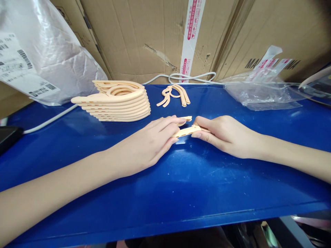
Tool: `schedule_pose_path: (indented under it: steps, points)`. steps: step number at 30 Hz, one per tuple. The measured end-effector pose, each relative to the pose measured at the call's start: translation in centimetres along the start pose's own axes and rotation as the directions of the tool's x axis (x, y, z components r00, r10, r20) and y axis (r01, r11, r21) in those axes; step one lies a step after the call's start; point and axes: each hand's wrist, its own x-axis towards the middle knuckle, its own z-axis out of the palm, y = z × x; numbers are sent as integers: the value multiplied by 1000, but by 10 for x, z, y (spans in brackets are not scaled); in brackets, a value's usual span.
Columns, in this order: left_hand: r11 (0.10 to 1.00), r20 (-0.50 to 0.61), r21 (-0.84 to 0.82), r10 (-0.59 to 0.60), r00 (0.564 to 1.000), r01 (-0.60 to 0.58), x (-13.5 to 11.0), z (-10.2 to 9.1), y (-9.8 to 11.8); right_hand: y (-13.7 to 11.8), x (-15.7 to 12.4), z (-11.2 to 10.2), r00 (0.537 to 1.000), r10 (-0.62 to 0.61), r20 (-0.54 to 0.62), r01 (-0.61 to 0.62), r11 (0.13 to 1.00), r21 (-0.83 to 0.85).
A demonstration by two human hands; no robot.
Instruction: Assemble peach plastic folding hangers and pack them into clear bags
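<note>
My left hand (152,139) and my right hand (223,134) meet at the middle of the blue table (181,186). Both rest on its surface and pinch a small peach plastic hanger part (186,130) from either end. A second short peach tip (188,119) pokes out just above my left fingertips. Most of the piece is hidden under the fingers. A stack of several folded peach hangers (117,101) lies behind my left hand. Loose peach hanger pieces (174,95) lie further back near the centre.
Cardboard boxes (155,38) wall off the back of the table. A white plastic bag with labels (43,58) sits at the back left, a clear plastic bag (261,91) at the back right. A white cable (49,120) runs along the back. A dark object (7,137) lies at the left edge.
</note>
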Motion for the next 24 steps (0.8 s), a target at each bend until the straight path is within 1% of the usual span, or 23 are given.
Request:
schedule_pose_path:
  steps: [3,6,14,18,24]
  points:
    - [1000,-14,0,2,1000,-2,-1,2,-2,0,2,-5,999,24,41,-29,992,126]
    - [1000,-32,-5,1,999,-1,-2,4,-3,0,3,-7,997,49,66,-61,980,190]
    - [1000,-16,21,7,1000,-7,-1,3,-4,0,1,-4,993,99,57,-112,948,297]
    - [999,13,30,16,1000,-17,1,0,0,-2,2,-5,991,102,83,-125,929,347]
    - [1000,-9,9,4,1000,-3,2,-3,3,-2,2,-6,989,118,88,-141,925,353]
